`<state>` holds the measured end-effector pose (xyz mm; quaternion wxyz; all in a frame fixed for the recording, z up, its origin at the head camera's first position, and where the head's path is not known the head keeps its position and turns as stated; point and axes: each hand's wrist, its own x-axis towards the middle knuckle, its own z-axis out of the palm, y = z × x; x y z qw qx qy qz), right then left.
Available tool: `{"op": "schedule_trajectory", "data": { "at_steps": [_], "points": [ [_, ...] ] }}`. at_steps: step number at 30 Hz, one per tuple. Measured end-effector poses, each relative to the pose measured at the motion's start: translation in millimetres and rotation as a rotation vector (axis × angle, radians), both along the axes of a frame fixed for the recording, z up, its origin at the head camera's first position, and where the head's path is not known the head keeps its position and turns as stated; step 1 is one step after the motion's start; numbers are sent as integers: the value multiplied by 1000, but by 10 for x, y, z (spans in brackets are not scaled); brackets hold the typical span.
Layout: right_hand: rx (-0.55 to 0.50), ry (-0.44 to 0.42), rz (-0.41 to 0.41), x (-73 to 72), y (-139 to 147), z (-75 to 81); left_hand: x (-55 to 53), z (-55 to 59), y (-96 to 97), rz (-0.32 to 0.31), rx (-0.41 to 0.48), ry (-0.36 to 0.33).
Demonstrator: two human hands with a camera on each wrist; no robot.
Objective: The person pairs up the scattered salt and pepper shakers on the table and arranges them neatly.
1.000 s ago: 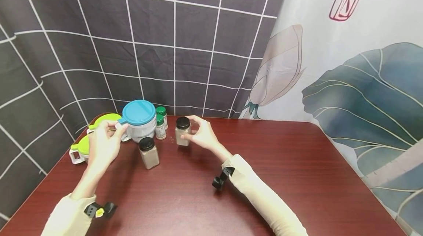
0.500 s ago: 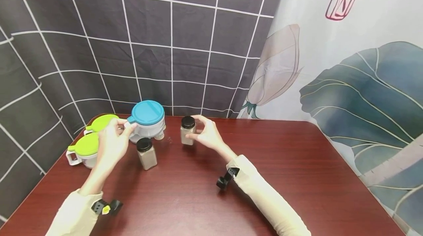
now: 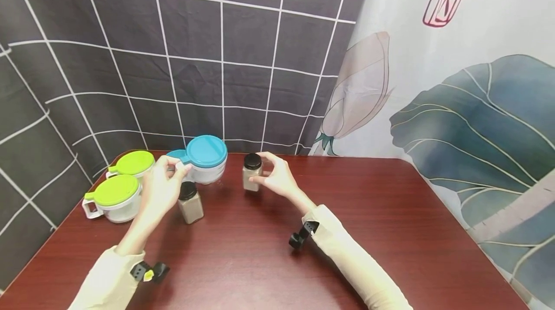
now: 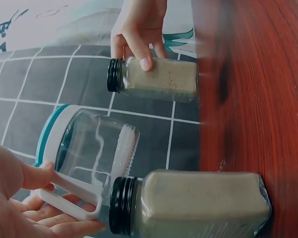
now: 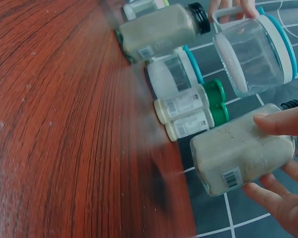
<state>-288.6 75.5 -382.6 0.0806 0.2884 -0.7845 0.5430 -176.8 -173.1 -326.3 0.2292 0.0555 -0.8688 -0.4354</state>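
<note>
My left hand (image 3: 162,187) grips the white handle of a clear seasoning jar with a blue lid (image 3: 207,152), held above the table toward the back. White grains lie in the bottom of that jar. My right hand (image 3: 278,176) pinches a square glass spice jar (image 3: 251,178) with a black cap and beige powder inside. In the right wrist view this spice jar (image 5: 243,148) tilts slightly, its base off the tabletop. A matching black-capped spice jar (image 3: 191,206) stands on the table beside my left hand.
Two green-lidded seasoning jars (image 3: 116,192) stand at the left. Behind the raised jar is another blue-lidded jar (image 5: 171,77), with two green-capped bottles (image 5: 186,109) next to it, hidden in the head view. A dark tile-patterned curtain (image 3: 191,49) hangs along the back.
My left hand has moved right with the blue-lidded seasoning jar, uncovering a second blue lid and covering the green-capped bottles. My right hand has shifted slightly right with its spice jar.
</note>
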Motion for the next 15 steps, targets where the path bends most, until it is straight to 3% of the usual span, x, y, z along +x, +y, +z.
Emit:
{"op": "schedule_trajectory", "data": {
  "at_steps": [15],
  "points": [
    [-7, -15, -10, 0, 172, -10, -85, -48, 164, -41, -24, 30]
  ]
}}
